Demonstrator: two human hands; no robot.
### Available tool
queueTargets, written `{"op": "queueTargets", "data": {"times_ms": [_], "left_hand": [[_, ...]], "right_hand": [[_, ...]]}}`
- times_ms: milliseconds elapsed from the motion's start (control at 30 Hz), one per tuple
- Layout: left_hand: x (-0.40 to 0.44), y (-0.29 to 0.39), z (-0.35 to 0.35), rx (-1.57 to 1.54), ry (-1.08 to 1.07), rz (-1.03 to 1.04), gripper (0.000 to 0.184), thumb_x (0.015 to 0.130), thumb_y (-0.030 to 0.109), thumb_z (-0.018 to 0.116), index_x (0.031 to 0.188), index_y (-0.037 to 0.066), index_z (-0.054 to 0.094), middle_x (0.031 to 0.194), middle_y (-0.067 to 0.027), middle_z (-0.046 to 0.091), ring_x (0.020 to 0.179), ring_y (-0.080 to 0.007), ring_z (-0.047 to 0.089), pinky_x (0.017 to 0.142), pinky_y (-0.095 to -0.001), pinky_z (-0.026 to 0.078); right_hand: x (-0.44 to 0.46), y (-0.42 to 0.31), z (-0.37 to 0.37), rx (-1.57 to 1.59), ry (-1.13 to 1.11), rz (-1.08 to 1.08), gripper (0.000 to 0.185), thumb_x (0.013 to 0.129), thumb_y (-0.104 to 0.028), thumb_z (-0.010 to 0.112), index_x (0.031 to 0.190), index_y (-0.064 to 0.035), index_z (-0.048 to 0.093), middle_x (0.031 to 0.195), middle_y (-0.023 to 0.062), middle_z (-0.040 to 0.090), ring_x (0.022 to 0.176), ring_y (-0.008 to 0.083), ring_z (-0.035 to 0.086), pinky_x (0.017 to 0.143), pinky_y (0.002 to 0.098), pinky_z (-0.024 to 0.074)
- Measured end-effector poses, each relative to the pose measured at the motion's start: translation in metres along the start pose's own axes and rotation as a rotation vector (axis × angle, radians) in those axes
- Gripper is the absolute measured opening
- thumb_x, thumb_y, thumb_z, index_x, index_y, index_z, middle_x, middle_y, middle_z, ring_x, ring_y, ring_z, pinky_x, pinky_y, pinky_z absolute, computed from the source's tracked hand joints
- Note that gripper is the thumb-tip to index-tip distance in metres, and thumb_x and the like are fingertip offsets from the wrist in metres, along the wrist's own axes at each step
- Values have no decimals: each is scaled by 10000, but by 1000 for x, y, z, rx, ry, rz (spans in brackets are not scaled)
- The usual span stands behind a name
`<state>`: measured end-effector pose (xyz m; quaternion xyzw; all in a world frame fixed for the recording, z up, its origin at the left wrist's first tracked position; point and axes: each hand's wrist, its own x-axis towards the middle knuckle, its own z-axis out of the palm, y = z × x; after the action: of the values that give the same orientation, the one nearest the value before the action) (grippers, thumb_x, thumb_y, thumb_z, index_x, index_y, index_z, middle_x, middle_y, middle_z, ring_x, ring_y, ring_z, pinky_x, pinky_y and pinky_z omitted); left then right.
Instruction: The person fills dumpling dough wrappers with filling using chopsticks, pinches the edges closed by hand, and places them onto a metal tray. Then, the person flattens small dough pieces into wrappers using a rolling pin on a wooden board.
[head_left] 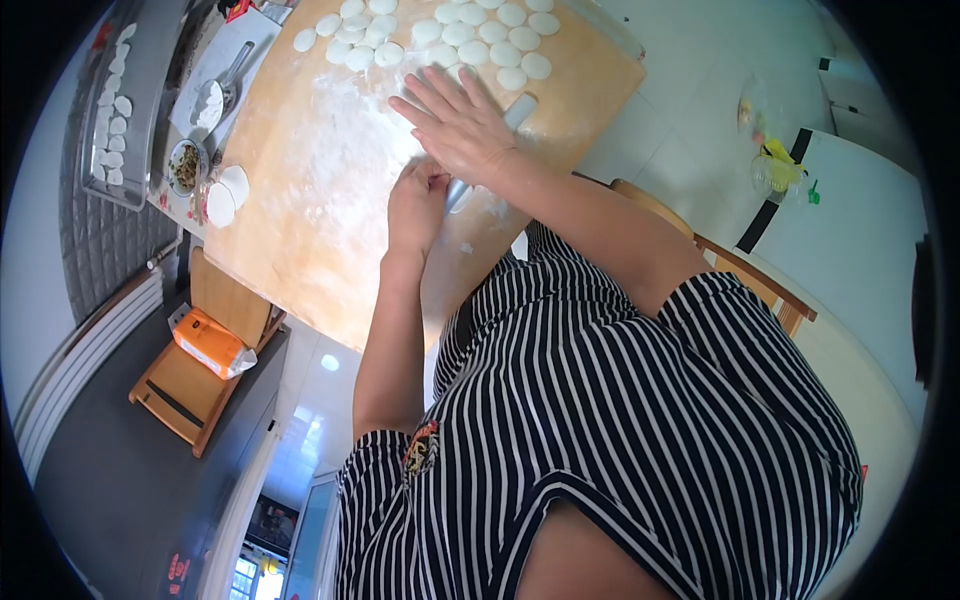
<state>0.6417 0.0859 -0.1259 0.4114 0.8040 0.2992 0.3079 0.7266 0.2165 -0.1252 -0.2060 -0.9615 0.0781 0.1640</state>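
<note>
My right hand point(462, 130) lies flat with its fingers stretched apart over a pale rolling pin point(519, 112). The pin sticks out beyond both sides of the palm. Close beside it, my left hand point(416, 208) is closed, its fingertips pinched together by the pin's near part. Whatever the left fingers hold is hidden. Both hands are on a floured wooden board point(300, 215). Past my right fingertips, several flat round dough pieces point(460, 33) cover the board's far side.
Two larger dough wrappers point(221, 203) lie at the board's left edge. Next to them stand a bowl of chopped filling point(185, 168) and a bowl of flour point(208, 105). A metal tray point(140, 190) holds rows of white dumplings. An orange package point(208, 341) rests on a wooden chair point(172, 398).
</note>
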Motion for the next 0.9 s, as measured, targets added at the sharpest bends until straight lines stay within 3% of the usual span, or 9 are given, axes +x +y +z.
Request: {"op": "queueTargets", "data": {"times_ms": [100, 167, 233, 300, 500, 600, 700, 767, 900], "left_hand": [[-2, 1, 0, 11, -1, 34, 161, 870, 112, 680, 1001, 19, 692, 985, -179, 668, 861, -302, 664, 810, -381, 527], [-16, 2, 0, 65, 26, 84, 159, 864, 95, 680, 996, 6, 680, 956, -170, 657, 845, -296, 662, 793, -373, 532], [-28, -1, 1, 58, 43, -5, 195, 861, 99, 693, 1028, -1, 681, 935, -167, 673, 838, -276, 673, 781, -350, 536], [-38, 0, 0, -225, -78, -294, 235, 832, 117, 710, 1043, 15, 690, 932, -175, 704, 860, -312, 681, 785, -375, 540], [-21, 6, -9, 64, -57, -122, 230, 887, 212, 662, 1002, 23, 724, 924, -197, 718, 864, -352, 684, 809, -417, 530], [-23, -4, -7, 214, -35, 28, 244, 907, 232, 679, 1016, 21, 731, 950, -194, 719, 857, -327, 691, 799, -372, 534], [-39, -4, -11, 140, 10, -21, 203, 882, 204, 670, 959, 29, 739, 918, -180, 724, 856, -349, 685, 801, -412, 531], [-48, -1, -14, -36, -76, -331, 222, 871, 231, 689, 977, 42, 739, 917, -177, 730, 861, -339, 696, 802, -395, 537], [-43, 8, -15, 15, -146, -301, 277, 886, 283, 670, 979, 30, 732, 928, -198, 726, 884, -352, 701, 810, -404, 537]], "right_hand": [[-20, 1, -10, 47, 42, -5, 516, 939, -242, 530, 1437, -112, 507, 1511, 116, 459, 1436, 288, 364, 1187, 535, 227], [-58, 6, -23, -48, -101, 12, 512, 889, -195, 540, 1381, -51, 543, 1453, 158, 505, 1397, 308, 413, 1175, 540, 254], [-95, 12, -25, -21, -80, 35, 524, 881, -166, 532, 1393, -52, 531, 1457, 160, 503, 1396, 312, 415, 1172, 534, 261], [-97, 12, -26, 18, -67, 56, 538, 874, -138, 524, 1405, -53, 520, 1461, 162, 501, 1395, 316, 417, 1170, 527, 268], [-18, -5, -19, 0, 53, -58, 533, 892, -164, 553, 1395, 4, 509, 1457, 163, 501, 1392, 319, 419, 1160, 529, 283], [-33, -5, -25, 58, 69, -50, 524, 905, -183, 561, 1377, 39, 508, 1462, 174, 490, 1397, 329, 414, 1159, 527, 289], [-94, 6, -36, 30, -116, -2, 494, 906, -175, 560, 1344, 51, 531, 1449, 189, 500, 1390, 346, 426, 1158, 523, 299], [-118, 11, -37, 67, -81, 13, 470, 896, -170, 564, 1303, 66, 555, 1419, 206, 524, 1370, 367, 448, 1148, 524, 320], [-60, 4, -15, -152, -22, -84, 562, 894, -255, 575, 1362, 50, 513, 1463, 182, 486, 1358, 321, 455, 1130, 513, 333]]}}
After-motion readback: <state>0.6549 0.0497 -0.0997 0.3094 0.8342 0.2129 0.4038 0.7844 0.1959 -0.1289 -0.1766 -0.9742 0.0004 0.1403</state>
